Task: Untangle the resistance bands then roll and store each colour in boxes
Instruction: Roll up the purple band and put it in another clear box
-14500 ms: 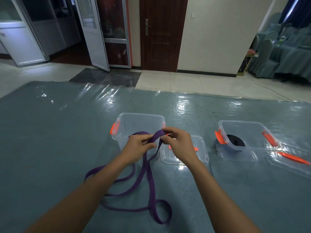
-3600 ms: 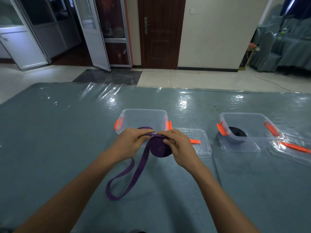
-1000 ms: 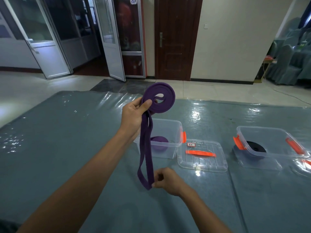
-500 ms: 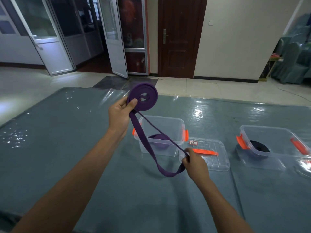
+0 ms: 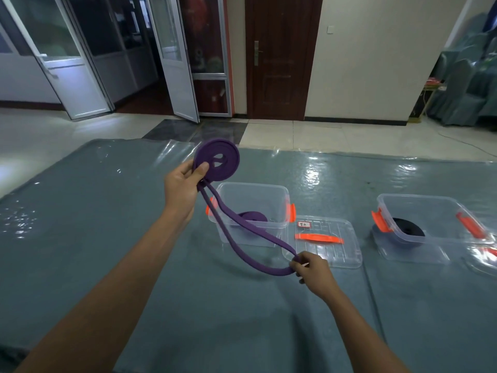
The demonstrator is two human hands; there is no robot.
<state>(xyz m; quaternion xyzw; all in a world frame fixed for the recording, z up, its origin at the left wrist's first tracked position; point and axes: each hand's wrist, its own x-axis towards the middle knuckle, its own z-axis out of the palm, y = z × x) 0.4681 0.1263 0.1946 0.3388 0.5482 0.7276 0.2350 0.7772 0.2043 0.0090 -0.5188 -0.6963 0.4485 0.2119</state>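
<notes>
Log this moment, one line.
left hand grips raised purple coil | right hand pinches its loose loop | purple roll in left box | rolling unfinished

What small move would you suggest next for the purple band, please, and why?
Probably bring the right hand up toward the left hand and wind the tail on: the purple band is only partly coiled, and a long loop hangs loose between the two grips.

Lid label unreadable; right lid cut by edge.
</notes>
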